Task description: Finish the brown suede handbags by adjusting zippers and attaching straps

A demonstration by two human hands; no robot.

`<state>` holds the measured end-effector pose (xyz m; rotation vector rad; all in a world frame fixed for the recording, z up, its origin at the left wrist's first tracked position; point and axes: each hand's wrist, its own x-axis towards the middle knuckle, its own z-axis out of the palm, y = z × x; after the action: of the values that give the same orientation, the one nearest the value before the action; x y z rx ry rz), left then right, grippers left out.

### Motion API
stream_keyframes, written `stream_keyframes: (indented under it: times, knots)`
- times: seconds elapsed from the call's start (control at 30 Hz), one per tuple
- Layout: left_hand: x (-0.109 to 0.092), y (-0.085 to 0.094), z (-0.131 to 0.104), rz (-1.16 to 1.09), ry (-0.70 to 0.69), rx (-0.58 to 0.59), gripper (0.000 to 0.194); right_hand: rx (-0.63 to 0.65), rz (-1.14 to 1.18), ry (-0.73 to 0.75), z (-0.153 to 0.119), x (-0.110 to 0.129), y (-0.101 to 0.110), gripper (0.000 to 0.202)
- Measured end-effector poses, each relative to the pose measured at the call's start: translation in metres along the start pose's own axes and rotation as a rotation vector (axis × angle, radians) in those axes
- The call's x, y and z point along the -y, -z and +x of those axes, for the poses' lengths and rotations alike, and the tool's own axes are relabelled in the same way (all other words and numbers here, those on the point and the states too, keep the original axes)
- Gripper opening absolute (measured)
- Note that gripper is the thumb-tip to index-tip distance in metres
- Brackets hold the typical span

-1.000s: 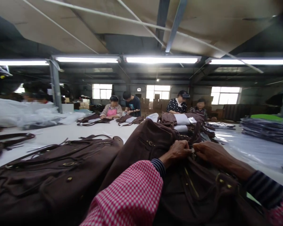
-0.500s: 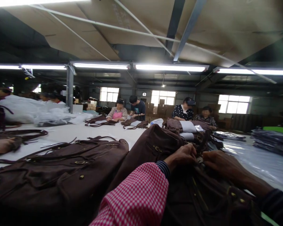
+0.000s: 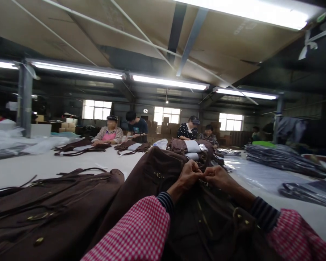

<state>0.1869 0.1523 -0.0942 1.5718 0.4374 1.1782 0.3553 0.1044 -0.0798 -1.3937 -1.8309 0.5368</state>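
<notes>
A dark brown bag (image 3: 184, 224) with a zip and small brass-coloured fittings lies directly in front of me. My left hand (image 3: 189, 174) and my right hand (image 3: 217, 177) meet above its upper part, fingertips almost touching. Both are closed in a pinch, and what sits between the fingers is too small and shaded to name. A brass-coloured buckle (image 3: 159, 175) shows on the bag surface left of my left hand. To the left lies a similar brown bag (image 3: 78, 206) with straps and metal fittings, apart from both hands.
Several brown bags with white wrapping bands (image 3: 191, 146) are piled beyond my hands. Plastic-wrapped dark stacks (image 3: 279, 157) lie at the right, clear plastic sheeting (image 3: 8, 143) at the left. Several people work across the white table (image 3: 97, 163), among them a person in a pink apron (image 3: 110, 136).
The view has turned right, bringing my right sleeve into sight. My hands have drawn closer together, fingertips now meeting. A hand at the left edge has gone out of view.
</notes>
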Motion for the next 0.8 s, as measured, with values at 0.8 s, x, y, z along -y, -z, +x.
stream_keyframes:
  times: [0.8]
  knots:
    - [0.0, 0.008, -0.004, 0.433, -0.095, 0.236, 0.026, -0.044, -0.153, 0.092, -0.018, 0.006, 0.014, 0.008]
